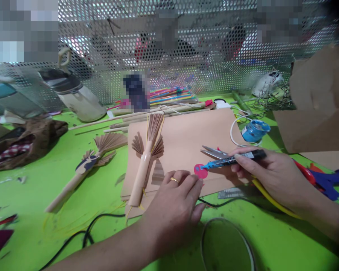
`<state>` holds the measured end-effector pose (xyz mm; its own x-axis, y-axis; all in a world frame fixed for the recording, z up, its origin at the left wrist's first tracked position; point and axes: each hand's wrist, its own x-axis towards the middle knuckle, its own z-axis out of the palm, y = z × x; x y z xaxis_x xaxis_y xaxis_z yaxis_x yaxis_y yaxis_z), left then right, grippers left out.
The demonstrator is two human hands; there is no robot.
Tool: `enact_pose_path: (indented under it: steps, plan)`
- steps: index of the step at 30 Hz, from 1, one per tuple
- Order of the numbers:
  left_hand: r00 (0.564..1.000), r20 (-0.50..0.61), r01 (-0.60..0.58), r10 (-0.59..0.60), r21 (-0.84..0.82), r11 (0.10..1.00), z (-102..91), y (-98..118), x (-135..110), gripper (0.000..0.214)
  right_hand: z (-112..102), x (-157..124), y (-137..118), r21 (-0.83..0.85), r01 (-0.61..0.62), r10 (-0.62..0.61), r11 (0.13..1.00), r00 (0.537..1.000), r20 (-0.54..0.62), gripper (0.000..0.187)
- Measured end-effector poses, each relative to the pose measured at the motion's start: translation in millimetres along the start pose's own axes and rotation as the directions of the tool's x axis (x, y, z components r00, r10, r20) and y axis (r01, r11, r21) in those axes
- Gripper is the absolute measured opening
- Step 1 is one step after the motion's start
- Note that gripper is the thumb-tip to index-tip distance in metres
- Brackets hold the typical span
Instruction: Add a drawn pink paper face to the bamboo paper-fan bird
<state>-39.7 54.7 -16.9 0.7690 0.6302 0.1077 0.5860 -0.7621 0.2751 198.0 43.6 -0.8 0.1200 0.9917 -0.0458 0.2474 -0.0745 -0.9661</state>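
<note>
My right hand [271, 173] grips a black and blue glue gun [231, 161] with a yellow cord, its tip touching a small pink paper disc [200, 171]. My left hand [176, 199], wearing a gold ring, rests fingers together on the tan cardboard sheet [186, 139] and pins the disc's edge. A wooden stick figure with folded brown paper fans [146, 154] lies on the cardboard left of my left hand. Scissors [214, 152] lie just behind the glue gun's tip.
A second fan-winged stick figure [84, 169] lies on the green table [45, 188]. A blue paint pot [255, 130], coloured sticks [169, 94], a bottle [76, 96], a brown bag [25, 141], cardboard boxes [318, 101], black cable [84, 233] and a round rim [228, 244] surround the work area. Perforated metal screen behind.
</note>
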Motion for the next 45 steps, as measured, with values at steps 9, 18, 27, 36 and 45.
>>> enact_pose_path:
  steps: [9, 18, 27, 36, 45]
  plan:
    - [1.0, 0.001, -0.004, 0.004, -0.003, 1.0, 1.4, -1.3, -0.3, 0.038, -1.7, 0.7, 0.5, -0.045, -0.039, 0.04, 0.998, 0.999, 0.019, 0.031]
    - [1.0, -0.011, -0.006, 0.006, -0.011, 1.0, 1.5, -1.1, 0.0, 0.037, -5.0, -0.7, 5.4, -0.088, -0.025, 0.024, 0.996, 1.0, -0.011, 0.03]
    - [1.0, -0.016, -0.009, 0.009, -0.012, 1.0, 2.7, -1.7, -0.9, 0.037, -3.9, -1.4, 2.4, -0.042, -0.053, 0.052, 0.998, 0.998, -0.022, 0.028]
    - [1.0, -0.028, -0.002, 0.002, -0.018, 1.0, 1.8, -0.6, -0.2, 0.037, -4.7, -0.7, 6.2, -0.099, -0.014, 0.013, 0.995, 1.0, -0.011, 0.034]
    - [1.0, -0.005, -0.006, 0.006, -0.014, 1.0, 1.5, -1.4, 0.1, 0.037, -4.5, -1.1, 1.0, -0.081, -0.043, 0.043, 0.996, 0.999, 0.001, 0.025]
